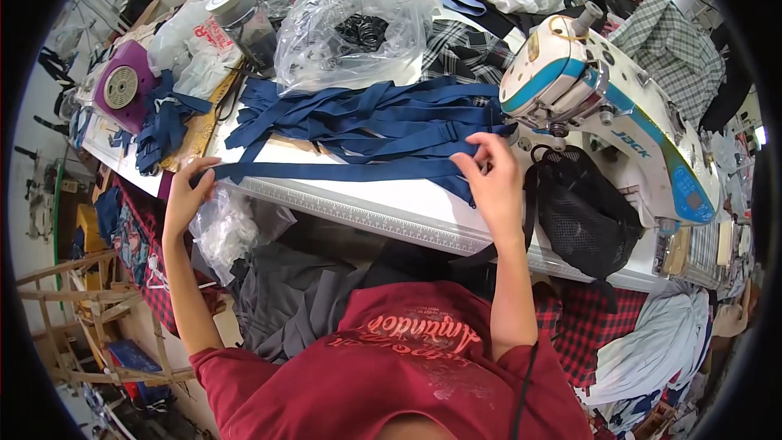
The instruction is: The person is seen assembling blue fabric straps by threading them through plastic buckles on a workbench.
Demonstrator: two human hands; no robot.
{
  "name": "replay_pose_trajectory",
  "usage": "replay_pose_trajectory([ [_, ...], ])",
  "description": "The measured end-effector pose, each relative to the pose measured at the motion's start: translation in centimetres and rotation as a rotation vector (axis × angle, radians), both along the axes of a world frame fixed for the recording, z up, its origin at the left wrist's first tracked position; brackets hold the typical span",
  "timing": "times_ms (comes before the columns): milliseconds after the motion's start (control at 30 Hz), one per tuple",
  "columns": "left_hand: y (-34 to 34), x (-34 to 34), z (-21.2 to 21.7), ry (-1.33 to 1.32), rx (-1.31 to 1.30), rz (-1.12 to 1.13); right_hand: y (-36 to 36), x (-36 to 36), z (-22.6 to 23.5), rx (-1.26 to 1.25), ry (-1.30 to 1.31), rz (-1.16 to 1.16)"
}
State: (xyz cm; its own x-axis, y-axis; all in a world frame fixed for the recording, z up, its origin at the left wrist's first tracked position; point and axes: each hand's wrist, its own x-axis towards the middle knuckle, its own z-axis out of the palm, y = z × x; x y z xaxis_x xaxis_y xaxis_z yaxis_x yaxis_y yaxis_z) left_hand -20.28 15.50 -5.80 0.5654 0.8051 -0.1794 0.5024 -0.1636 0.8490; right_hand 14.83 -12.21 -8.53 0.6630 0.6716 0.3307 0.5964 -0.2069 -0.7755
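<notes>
A navy fabric strap (342, 170) is stretched straight along the front of the white table, level with its near edge. My left hand (191, 187) pinches its left end between thumb and fingers. Toward the other end, my right hand (494, 179) is closed on the strap, its fingers curled and partly hidden from view. Just behind lies a loose pile of similar navy straps (350, 118), its right part close to my right fingertips.
A white and blue sewing machine (603, 98) stands at the right, with a black mesh bag (582, 220) before it. A ruler strip (366, 218) runs along the table's front edge. Behind the straps sit a clear plastic bag (326, 33), a lidded jar (244, 20) and a purple device (126, 85).
</notes>
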Motion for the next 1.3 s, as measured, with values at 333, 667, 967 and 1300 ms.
replay_pose_trajectory([
  [333,-8.2,10.3,2.6,-0.496,-0.308,-0.218,-5.2,-1.1,0.5,0.601,1.445,0.168],
  [667,-12.1,18.4,0.2,-0.368,-0.019,-0.593,-6.7,-2.5,-1.9,0.454,1.134,0.210],
  [967,-11.4,18.1,-1.3,-0.297,0.578,-0.619,-6.4,-2.3,-1.7,0.444,1.119,0.183],
  [1300,-14.3,19.6,-1.1,-0.247,-0.034,-0.494,-5.7,-3.9,-1.1,0.363,1.138,0.171],
])
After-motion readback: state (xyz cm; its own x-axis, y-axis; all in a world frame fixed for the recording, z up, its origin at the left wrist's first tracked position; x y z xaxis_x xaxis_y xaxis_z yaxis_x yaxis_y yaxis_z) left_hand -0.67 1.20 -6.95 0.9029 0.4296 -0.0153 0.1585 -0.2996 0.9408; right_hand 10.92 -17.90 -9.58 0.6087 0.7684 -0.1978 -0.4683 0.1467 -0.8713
